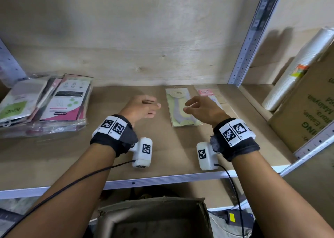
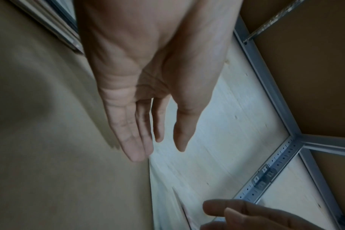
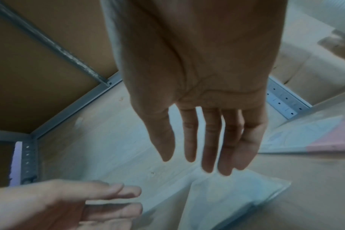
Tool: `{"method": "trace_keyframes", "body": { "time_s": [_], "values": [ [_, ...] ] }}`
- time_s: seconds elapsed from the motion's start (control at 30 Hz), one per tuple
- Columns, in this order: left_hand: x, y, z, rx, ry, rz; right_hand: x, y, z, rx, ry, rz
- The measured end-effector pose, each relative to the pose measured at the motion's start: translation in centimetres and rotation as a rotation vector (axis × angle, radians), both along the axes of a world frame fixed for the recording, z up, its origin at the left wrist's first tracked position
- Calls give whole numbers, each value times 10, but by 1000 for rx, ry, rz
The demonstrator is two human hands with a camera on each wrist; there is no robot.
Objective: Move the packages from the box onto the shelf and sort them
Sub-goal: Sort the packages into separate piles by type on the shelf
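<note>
A green-labelled sock package (image 1: 182, 109) lies flat on the brown shelf board (image 1: 162, 147), with a pink-labelled package (image 1: 207, 93) just right of it. My left hand (image 1: 144, 107) hovers left of the green package, fingers relaxed and empty. My right hand (image 1: 200, 107) hangs over the gap between the two packages, fingers loose, holding nothing. In the left wrist view the left hand (image 2: 152, 140) shows straight fingers. The right wrist view shows the right hand (image 3: 205, 147) spread above the green package (image 3: 226, 199). A pile of packages (image 1: 45, 102) sits at the shelf's left. The cardboard box (image 1: 153, 218) stands below.
A grey perforated upright (image 1: 253, 37) bounds the shelf on the right. Beyond it stand a sleeve of white cups (image 1: 296, 66) and a printed carton (image 1: 310, 107). A black power adapter (image 1: 236, 218) lies low at the right. The shelf's metal front edge (image 1: 162, 179) runs across.
</note>
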State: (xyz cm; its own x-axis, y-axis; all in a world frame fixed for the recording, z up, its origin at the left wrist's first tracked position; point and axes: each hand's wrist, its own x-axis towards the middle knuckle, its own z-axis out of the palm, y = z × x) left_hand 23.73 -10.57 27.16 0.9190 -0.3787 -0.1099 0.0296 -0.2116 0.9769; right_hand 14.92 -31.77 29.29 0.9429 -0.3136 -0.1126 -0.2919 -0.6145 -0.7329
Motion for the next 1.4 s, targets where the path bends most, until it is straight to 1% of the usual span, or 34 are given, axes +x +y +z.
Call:
{"method": "trace_keyframes", "body": {
  "time_s": [0.1,0.17,0.4,0.5,0.63,0.73,0.8,0.9,1.03,1.17,1.3,1.4],
  "values": [
    [0,22,8,-5,-6,19,-1,21,-2,-2,-15,134],
    [0,39,13,-10,-21,50,-1,37,-2,26,-26,192],
    [8,120,38,-70,-92,195,10,102,12,240,-6,302],
    [13,158,45,-74,-123,274,30,143,17,274,4,343],
    [17,210,48,-84,-121,401,65,200,15,281,31,344],
    [18,245,47,-80,-115,479,89,239,6,304,68,312],
    [17,263,45,-50,-106,506,104,262,-1,337,71,295],
    [12,279,41,2,-97,513,123,290,-9,297,72,281],
    [1,289,36,50,-131,517,137,306,-21,237,79,245],
    [-6,289,38,53,-152,495,134,297,-28,262,74,260],
    [-9,278,39,82,-178,475,117,274,-24,354,131,233],
    [-9,264,39,157,-207,469,99,254,-14,476,104,249]
  ]
}}
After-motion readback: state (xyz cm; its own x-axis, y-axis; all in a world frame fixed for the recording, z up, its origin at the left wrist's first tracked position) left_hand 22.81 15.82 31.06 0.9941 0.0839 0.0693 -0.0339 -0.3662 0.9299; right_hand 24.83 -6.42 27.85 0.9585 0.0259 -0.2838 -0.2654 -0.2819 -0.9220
